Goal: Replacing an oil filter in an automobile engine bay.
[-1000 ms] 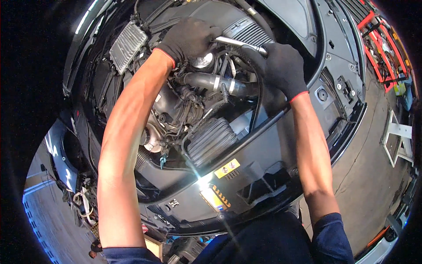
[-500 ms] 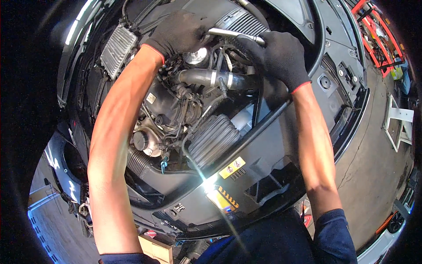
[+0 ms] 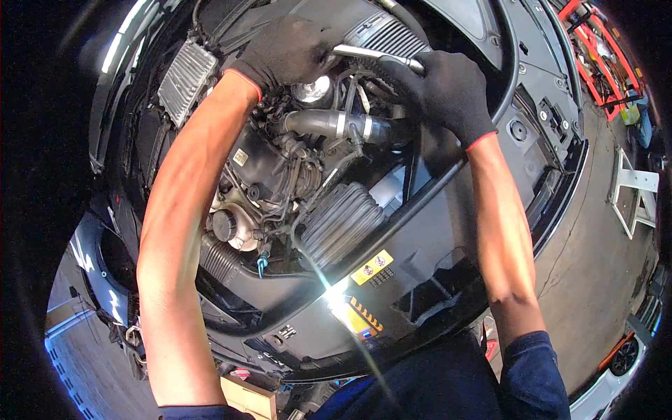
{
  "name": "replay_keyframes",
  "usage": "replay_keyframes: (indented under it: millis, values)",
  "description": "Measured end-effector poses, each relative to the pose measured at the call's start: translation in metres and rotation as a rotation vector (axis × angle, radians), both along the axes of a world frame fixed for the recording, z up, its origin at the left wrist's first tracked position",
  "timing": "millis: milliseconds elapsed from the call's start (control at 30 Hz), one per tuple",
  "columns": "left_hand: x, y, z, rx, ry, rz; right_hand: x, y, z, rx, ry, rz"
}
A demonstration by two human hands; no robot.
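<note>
From the head view, both black-gloved hands are deep in the open engine bay (image 3: pixel 532 231). The left hand (image 3: pixel 290 52) has slid slightly up and left since a second ago, its grip closed over the head end of the chrome wrench (image 3: pixel 371 54); the right hand (image 3: pixel 448 91) stays wrapped around the handle end, so the turning seems under way. Counted: two hands, one wrench, one black intake hose (image 3: pixel 336 124), one ribbed duct (image 3: pixel 343 222).

**Workshop Floor in Hard Light**

Grey concrete floor (image 3: pixel 595 280) runs from two to five o'clock. A red metal rack (image 3: pixel 602 56) stands at one o'clock, a pale metal stand (image 3: pixel 633 192) at three. Sunlight glares at six. A bluish ribbed surface (image 3: pixel 77 378) lies at eight.
</note>
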State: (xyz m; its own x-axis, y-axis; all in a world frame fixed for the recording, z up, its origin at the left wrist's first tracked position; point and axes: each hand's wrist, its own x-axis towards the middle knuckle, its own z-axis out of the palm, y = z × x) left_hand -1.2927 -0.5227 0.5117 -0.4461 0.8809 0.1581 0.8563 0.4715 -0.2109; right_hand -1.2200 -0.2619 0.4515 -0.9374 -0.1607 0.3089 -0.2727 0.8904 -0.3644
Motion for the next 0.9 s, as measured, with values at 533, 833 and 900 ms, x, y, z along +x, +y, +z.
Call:
replay_keyframes:
  millis: [533,833,900]
  values:
    - [-0.004,0.0,-0.002,-0.051,-0.047,0.024,0.002,0.0,0.001,-0.024,0.002,0.003]
    - [-0.006,-0.001,-0.004,-0.038,-0.058,0.053,0.003,-0.001,0.0,-0.045,-0.027,-0.019]
    - [-0.006,-0.002,-0.003,-0.052,-0.057,0.043,0.002,-0.003,0.0,-0.052,-0.023,-0.016]
